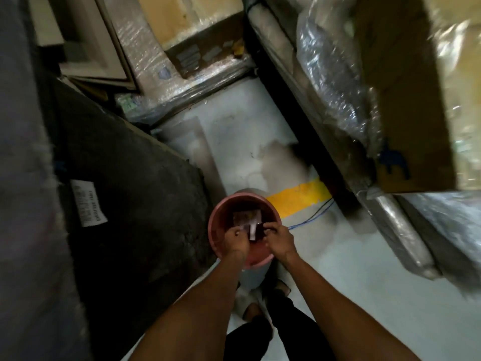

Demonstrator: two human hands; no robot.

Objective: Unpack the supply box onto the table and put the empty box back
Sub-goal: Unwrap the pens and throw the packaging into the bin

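Both arms reach straight down over a pink bucket on the pale floor. The left hand has its fingers curled, and the right hand pinches near a small white strip between them; too blurry to say who really has hold of it. One bucket, one flat packet lying inside it. Only cardboard box I can see is up right, plastic-wrapped. One yellow stripe and one blue wire on the floor.

Dim, left side shadowed, blurred warped edges
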